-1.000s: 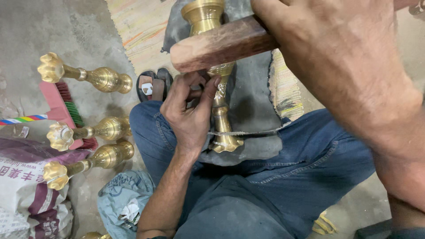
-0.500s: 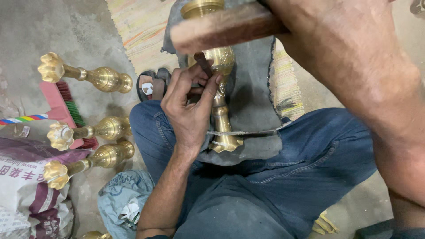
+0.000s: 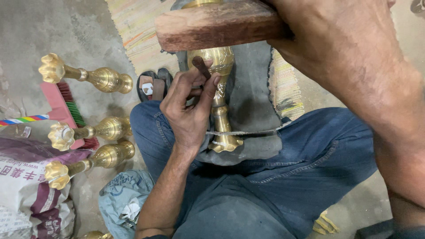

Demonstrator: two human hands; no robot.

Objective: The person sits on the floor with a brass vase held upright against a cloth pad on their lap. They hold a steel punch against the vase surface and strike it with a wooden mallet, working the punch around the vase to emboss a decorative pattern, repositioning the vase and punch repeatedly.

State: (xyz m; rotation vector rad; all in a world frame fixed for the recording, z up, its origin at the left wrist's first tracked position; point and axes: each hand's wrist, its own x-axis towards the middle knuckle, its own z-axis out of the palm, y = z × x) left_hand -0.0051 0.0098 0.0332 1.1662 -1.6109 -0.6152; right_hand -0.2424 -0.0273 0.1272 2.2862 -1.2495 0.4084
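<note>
A brass vase-shaped piece lies on a grey pad between my knees, tied down by a cord. My left hand grips a small dark punch with its tip against the brass body. My right hand holds a thick wooden mallet raised just above the punch head, hiding the top of the brass piece.
Three finished brass pieces lie on the concrete floor at left beside a red brush and a printed sack. A sandal and a striped mat lie beyond my left knee. Crumpled cloth sits by my thigh.
The wooden mallet has come down and shifted right, closer to the punch head. My left hand has kept its hold on the punch against the brass.
</note>
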